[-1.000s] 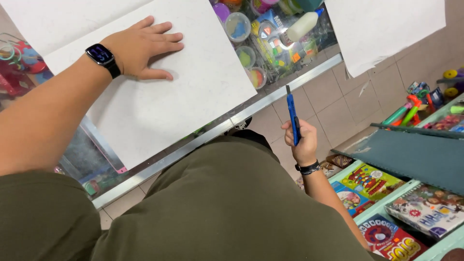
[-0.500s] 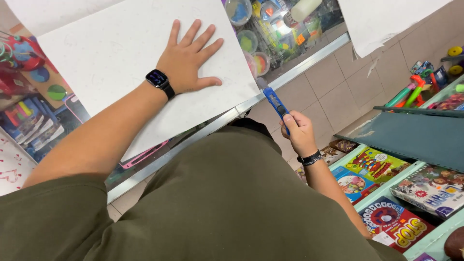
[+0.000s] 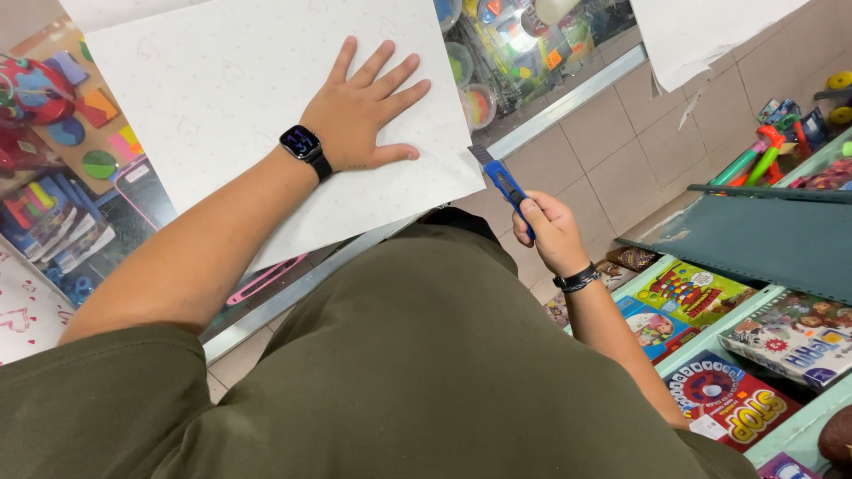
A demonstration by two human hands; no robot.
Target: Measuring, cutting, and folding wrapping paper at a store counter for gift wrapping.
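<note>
A large white paper sheet (image 3: 231, 98) with faint pink shapes lies on a glass counter top. My left hand (image 3: 359, 106) presses flat on it, fingers spread, with a black watch on the wrist. My right hand (image 3: 550, 232) grips a blue utility knife (image 3: 502, 181), whose blade tip sits at the sheet's lower right corner. A dark bracelet circles that wrist. My olive shirt fills the lower part of the view.
The glass display counter (image 3: 550, 98) holds colourful toys and tubs under its metal edge. A second white sheet (image 3: 701, 35) lies at the upper right. Boxed games (image 3: 710, 381) and a dark green board (image 3: 763, 239) sit on shelves at right. The floor is tiled.
My right hand has brought the knife up and left to the sheet's corner. My left hand has stayed flat on the paper while the view shifted.
</note>
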